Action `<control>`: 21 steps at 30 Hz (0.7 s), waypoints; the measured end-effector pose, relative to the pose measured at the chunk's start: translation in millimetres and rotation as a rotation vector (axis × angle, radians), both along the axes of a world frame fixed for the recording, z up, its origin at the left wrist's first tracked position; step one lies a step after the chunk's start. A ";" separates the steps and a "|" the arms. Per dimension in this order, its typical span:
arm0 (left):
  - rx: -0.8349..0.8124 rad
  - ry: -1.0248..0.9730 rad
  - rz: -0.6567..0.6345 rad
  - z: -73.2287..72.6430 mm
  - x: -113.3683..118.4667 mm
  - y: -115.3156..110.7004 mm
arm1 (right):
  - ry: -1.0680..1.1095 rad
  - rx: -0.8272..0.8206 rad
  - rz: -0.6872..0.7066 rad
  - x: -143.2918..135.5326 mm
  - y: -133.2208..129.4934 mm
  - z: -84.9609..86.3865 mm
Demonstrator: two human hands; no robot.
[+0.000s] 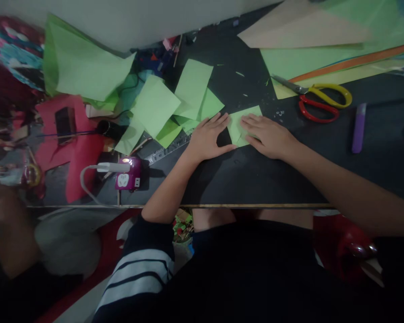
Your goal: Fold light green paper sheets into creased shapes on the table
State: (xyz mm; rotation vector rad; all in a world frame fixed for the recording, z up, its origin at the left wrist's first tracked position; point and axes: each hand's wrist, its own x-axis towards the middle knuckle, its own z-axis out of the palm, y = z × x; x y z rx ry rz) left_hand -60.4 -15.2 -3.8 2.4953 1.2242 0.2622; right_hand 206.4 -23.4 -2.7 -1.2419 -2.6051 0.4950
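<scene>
A small light-green piece of paper (237,127) lies on the dark table between my hands. My left hand (208,137) rests flat at its left edge, fingers stretched out and thumb reaching along the lower edge. Across its right part lies my right hand (267,134), palm down with the fingers extended over the paper. Several other green paper pieces (158,105) overlap just left of my left hand. Under that forearm and those papers runs a clear ruler (166,150), partly hidden.
Scissors with red and yellow handles (318,101) and a purple marker (359,128) lie to the right. Large coloured sheets (309,63) are at the back right. A purple power adapter (128,174) with a white cable, red paper (81,152) and another person's arm (15,229) are at left.
</scene>
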 end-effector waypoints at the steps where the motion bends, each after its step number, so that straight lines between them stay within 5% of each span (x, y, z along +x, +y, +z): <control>1: 0.003 -0.004 0.009 -1.6 -0.1 -0.4 | -0.006 0.006 0.004 -0.1 0.5 -2.6; 14: 0.075 -0.064 -0.060 -13.4 6.7 3.7 | -0.001 0.026 0.000 -2.9 0.6 -5.9; 21: -0.005 0.032 0.048 -16.0 11.4 13.2 | 0.015 -0.001 0.025 2.8 6.6 -10.4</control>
